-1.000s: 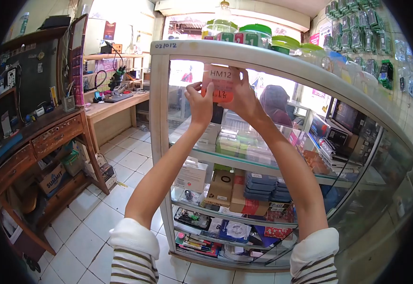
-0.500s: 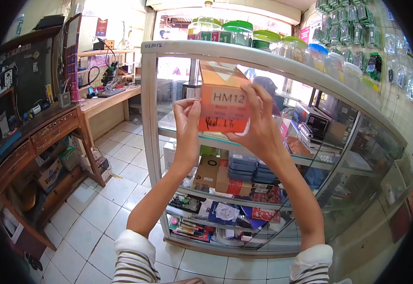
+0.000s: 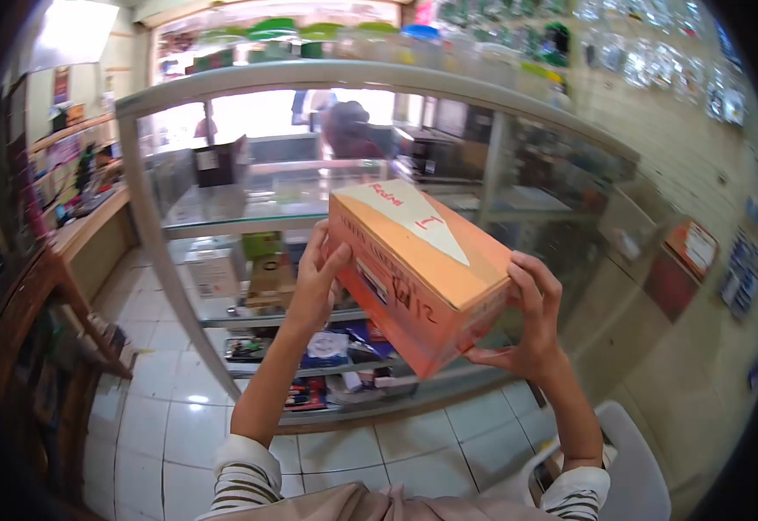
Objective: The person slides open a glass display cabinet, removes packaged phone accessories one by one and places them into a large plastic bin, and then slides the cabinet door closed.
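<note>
An orange cardboard box (image 3: 396,286) is held up in front of me, tilted, with its long side and top showing. A pale triangular label with red handwriting lies across its top, and black handwriting marks the long side. My left hand (image 3: 316,282) grips the box's left end, thumb on the long side. At the other end, my right hand (image 3: 531,317) is closed round the near right corner, fingers at the upper edge and thumb below. The box's underside is hidden. Behind it stands a glass display cabinet (image 3: 148,195).
Tubs with coloured lids (image 3: 270,39) line the cabinet top. Boxes and small goods fill its shelves. A white plastic chair (image 3: 635,464) is at the lower right, a wooden desk (image 3: 44,291) at the left. Packets (image 3: 648,56) hang on the right wall. Behind the glass is a person (image 3: 348,130).
The view has swung right and down. The box has come lower and turned, from its short HM12 end facing me to its long side and top. Both hands still hold it.
</note>
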`<state>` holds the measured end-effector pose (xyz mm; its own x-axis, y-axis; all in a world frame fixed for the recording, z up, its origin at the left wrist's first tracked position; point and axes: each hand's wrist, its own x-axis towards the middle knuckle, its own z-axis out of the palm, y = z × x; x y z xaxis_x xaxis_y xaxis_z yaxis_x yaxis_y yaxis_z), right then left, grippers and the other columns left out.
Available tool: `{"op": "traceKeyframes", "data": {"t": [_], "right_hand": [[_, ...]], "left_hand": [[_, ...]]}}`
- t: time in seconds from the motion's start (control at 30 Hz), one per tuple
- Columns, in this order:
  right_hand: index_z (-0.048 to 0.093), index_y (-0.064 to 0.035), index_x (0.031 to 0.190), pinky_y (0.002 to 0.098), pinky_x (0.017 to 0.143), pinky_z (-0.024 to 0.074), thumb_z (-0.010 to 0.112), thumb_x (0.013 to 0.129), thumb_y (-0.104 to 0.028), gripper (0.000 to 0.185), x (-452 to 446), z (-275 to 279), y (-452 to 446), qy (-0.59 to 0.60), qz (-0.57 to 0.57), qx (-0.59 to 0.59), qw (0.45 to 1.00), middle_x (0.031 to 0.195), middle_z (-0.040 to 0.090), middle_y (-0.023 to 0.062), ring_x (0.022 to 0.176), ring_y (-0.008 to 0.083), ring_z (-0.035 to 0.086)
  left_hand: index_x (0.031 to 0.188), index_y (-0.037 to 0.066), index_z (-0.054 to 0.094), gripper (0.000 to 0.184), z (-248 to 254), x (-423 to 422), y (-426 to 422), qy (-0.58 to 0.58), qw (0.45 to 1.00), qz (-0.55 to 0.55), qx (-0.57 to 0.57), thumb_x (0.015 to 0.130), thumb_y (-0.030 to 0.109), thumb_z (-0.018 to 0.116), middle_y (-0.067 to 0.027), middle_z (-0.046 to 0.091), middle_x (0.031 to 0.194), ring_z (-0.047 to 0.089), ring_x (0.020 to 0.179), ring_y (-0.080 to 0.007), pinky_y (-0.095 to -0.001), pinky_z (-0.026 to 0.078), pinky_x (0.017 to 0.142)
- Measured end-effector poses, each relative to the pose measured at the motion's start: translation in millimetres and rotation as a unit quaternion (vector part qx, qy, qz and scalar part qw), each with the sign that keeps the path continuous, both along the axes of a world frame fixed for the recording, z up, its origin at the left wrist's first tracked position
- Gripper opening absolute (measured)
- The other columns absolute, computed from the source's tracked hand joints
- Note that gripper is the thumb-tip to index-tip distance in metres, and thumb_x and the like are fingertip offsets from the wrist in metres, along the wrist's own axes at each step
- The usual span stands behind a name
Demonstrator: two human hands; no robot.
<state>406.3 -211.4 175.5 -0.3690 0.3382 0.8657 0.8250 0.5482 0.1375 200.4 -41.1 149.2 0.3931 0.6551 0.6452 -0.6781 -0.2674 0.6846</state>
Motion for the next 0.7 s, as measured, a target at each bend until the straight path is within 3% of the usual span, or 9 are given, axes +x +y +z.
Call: {"op": "traceKeyframes", "data": {"t": [0.2,0.27,0.3,0.33,0.4,0.47,0.5,0.67,0.7], "right_hand": [[0.041,-0.0093,0.128,0.0295,0.072,0.0537,0.083,0.050,-0.009,0.088,57.2,-47.5,-109.9,0.176,-0.166,-0.023,0.970,0.130,0.031,0.0178,0.096,0.0230,0.055],[0.039,-0.0093,0.130,0.0273,0.071,0.0538,0.082,0.053,-0.010,0.088,71.5,-75.2,-151.1,0.349,-0.208,-0.115,0.906,0.129,0.037,0.0138,0.100,0.0207,0.054],[0.035,-0.0083,0.133,0.0277,0.078,0.0513,0.075,0.062,0.000,0.082,66.3,-81.8,-167.5,0.461,-0.195,-0.138,0.855,0.130,0.038,0.0110,0.110,0.0205,0.049],[0.035,-0.0083,0.133,0.0277,0.078,0.0513,0.075,0.062,0.000,0.082,68.3,-92.5,-182.5,0.491,-0.229,-0.136,0.830,0.130,0.038,0.0110,0.110,0.0205,0.049],[0.031,-0.0067,0.135,0.0327,0.089,0.0444,0.069,0.069,-0.008,0.076,76.2,-116.8,-214.5,0.560,-0.180,-0.081,0.805,0.134,0.033,0.0127,0.118,0.0228,0.042],[0.020,-0.0066,0.139,0.0399,0.098,0.0339,0.063,0.073,-0.026,0.080,84.3,-134.0,-251.5,0.697,-0.101,-0.110,0.702,0.139,0.025,0.0132,0.126,0.0243,0.031],[0.013,-0.0089,0.138,0.0442,0.099,0.0280,0.060,0.073,-0.046,0.089,80.2,-130.7,-258.1,0.757,-0.117,-0.101,0.635,0.139,0.022,0.0138,0.127,0.0253,0.027],[0.011,-0.0152,0.130,0.0446,0.097,0.0274,0.055,0.079,-0.046,0.074,102.4,-199.7,-310.8,0.838,-0.196,-0.002,0.510,0.131,0.027,0.0133,0.125,0.0257,0.028],[0.012,-0.0151,0.130,0.0445,0.097,0.0280,0.055,0.079,-0.045,0.073,106.9,-211.6,-323.7,0.853,-0.214,-0.007,0.475,0.132,0.027,0.0127,0.124,0.0255,0.028]], "left_hand": [[0.115,0.005,0.038,0.056,-59.4,117.6,-66.5,-0.045,0.997,-0.047,-0.052,0.076,0.031,0.069,-0.0059,0.044,0.114,0.041,0.107,-0.0135,-0.0273,0.031,0.093],[0.119,0.007,0.033,0.060,-77.9,152.7,-99.4,0.004,0.996,-0.068,-0.056,0.079,0.038,0.064,-0.0051,0.042,0.118,0.039,0.114,-0.0146,-0.0297,0.033,0.095],[0.119,0.006,0.032,0.061,-85.4,171.2,-116.4,-0.004,0.999,-0.038,-0.038,0.079,0.038,0.065,-0.0054,0.042,0.118,0.038,0.114,-0.0150,-0.0294,0.032,0.096],[0.119,0.005,0.032,0.062,-95.9,189.3,-132.5,-0.008,1.000,-0.009,-0.018,0.078,0.038,0.065,-0.0057,0.041,0.117,0.037,0.115,-0.0153,-0.0290,0.030,0.096],[0.119,0.003,0.031,0.063,-120.8,224.0,-163.7,0.021,0.997,-0.064,-0.034,0.078,0.034,0.067,-0.0070,0.040,0.118,0.036,0.115,-0.0159,-0.0287,0.028,0.096],[0.117,0.005,0.032,0.064,-140.8,252.3,-195.3,0.025,0.990,-0.129,-0.050,0.071,0.017,0.074,-0.0061,0.037,0.115,0.036,0.110,-0.0165,-0.0289,0.026,0.097],[0.117,0.005,0.032,0.065,-160.7,265.7,-207.5,0.038,0.985,-0.163,-0.051,0.068,0.008,0.075,-0.0084,0.036,0.120,0.036,0.114,-0.0185,-0.0300,0.027,0.099],[0.116,0.007,0.034,0.065,-237.4,310.9,-266.9,0.074,0.947,-0.311,0.021,0.066,0.005,0.075,-0.0151,0.031,0.130,0.033,0.123,-0.0254,-0.0360,0.032,0.101],[0.118,0.006,0.033,0.065,-245.8,313.3,-276.5,0.137,0.928,-0.344,0.039,0.067,0.006,0.074,-0.0158,0.033,0.130,0.033,0.123,-0.0261,-0.0365,0.033,0.101]]}}
